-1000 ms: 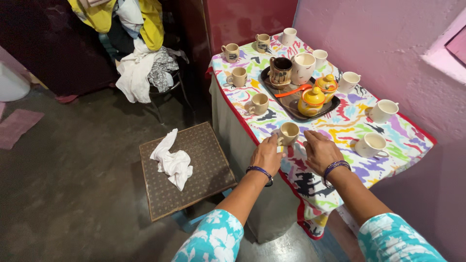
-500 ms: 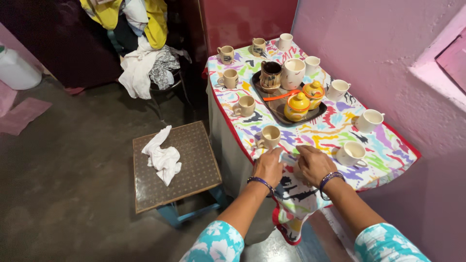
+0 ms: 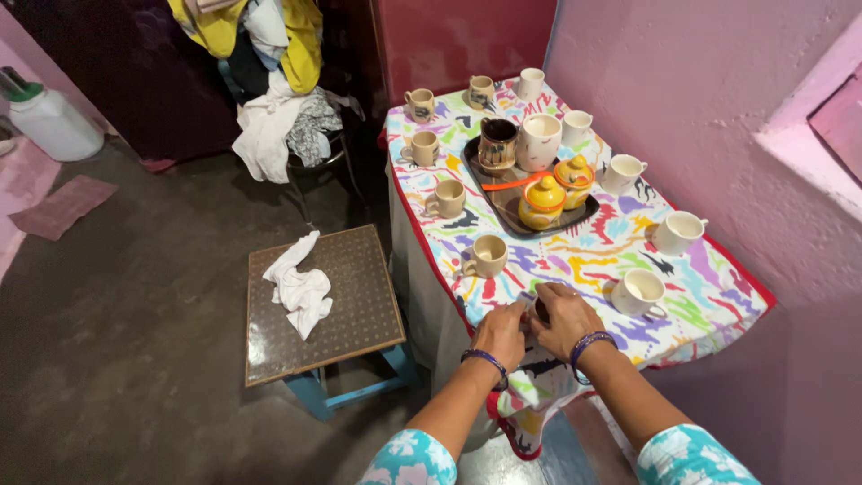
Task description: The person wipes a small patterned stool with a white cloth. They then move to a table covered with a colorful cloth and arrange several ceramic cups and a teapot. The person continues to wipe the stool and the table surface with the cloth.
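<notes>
While both our hands bunch the cloth at the table's near corner, the grip is a pinch: our left hand point(image 3: 499, 334) has its fingers curled over a fold of the colourful tablecloth point(image 3: 588, 256), and our right hand point(image 3: 564, 319) closes on the same fold just beside it, the two nearly touching. How tightly the fingertips meet we cannot tell, since the knuckles hide them. The cloth itself covers the small table, with its loose corner hanging below our wrists at 6 o'clock.

To handle the cloth well here, we judge it best to pull gently and evenly with both hands, keeping the fabric low, because anything sharper could tip the crockery standing on it.

Nearest, at 11 o'clock from our hands, stands a beige cup point(image 3: 488, 255); at 2 o'clock a white cup point(image 3: 640, 291) sits close to the table's edge. Further at 12 o'clock a dark tray point(image 3: 584, 216) carries two yellow lidded pots point(image 3: 542, 202), a brown mug and a tall white mug, with more cups ringed around it. Off the table at 9 o'clock, a low stool point(image 3: 359, 296) holds a crumpled white rag point(image 3: 298, 286), and a chair piled with clothes point(image 3: 269, 90) stands at 11 o'clock.
</notes>
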